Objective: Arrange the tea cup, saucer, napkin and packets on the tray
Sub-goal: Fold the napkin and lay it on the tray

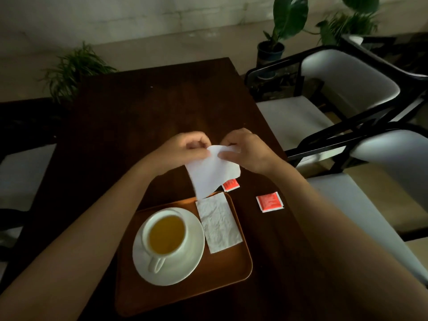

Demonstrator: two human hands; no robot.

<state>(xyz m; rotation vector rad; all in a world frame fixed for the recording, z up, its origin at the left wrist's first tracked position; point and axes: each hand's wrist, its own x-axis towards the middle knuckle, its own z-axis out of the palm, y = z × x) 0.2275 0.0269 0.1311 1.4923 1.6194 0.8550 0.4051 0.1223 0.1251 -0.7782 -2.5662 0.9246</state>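
We hold a napkin (212, 172) up, pinched in our left hand (185, 150) and right hand (245, 151). Next we fold it, then lay it on the tray (185, 295).

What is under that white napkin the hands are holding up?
One red packet on the table peeks out beneath the held napkin; part of it is covered. The napkin's lower tip hangs over the tray edge.
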